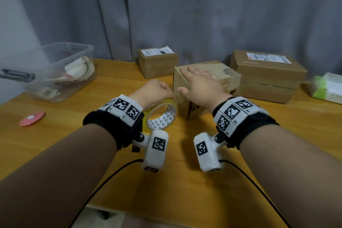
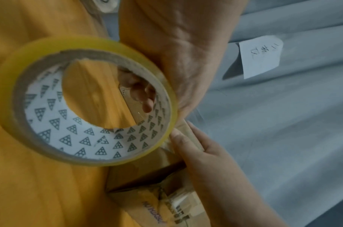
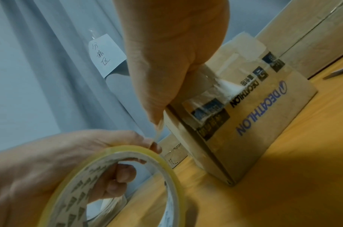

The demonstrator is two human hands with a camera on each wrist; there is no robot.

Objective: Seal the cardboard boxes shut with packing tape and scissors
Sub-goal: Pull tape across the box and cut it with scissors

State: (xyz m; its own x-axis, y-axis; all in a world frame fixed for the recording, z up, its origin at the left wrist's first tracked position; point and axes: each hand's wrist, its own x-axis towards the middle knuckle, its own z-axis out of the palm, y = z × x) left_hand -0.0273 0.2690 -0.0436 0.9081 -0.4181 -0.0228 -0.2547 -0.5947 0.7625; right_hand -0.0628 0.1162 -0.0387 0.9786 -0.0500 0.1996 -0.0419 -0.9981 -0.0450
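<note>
Cardboard box (image 1: 207, 77) sits mid-worktop (image 1: 185, 181) with the right hand (image 1: 200, 81) laid flat on its top, fingers straight and spread, thumb down the near-left edge. Just beside that edge the left hand (image 1: 156, 89) has its grip curled round a roll of packing tape (image 1: 162, 114): fingers pass through the core, thumb outside, the roll held on edge above the worktop. A short strip of clear tape runs from the roll to the box's near corner, under the right thumb.

Around them: a smaller box (image 1: 157, 62) stands behind and to the left, against the grey curtain (image 1: 185, 5), and two stacked boxes (image 1: 266, 76) stand to the right, the upper one nearly touching the box in hand. Both the small box and the top of the stack carry white shipping labels, too blurred to read. A clear plastic bin (image 1: 55, 72) holding pale crumpled material sits at far left, a pink oval object (image 1: 32, 118) lies near it on the wood, and a green-and-white packet (image 1: 327, 87) rests at far right. Black cables trail off the near edge from the wrist cameras.

The box's near side, in the right wrist view, reads "DECATHLON" (image 3: 264, 107) in blue and again in black on old printed tape. The roll's core is white with grey triangle patterns. A white note (image 3: 106, 56) taped to the curtain bears handwritten characters.
</note>
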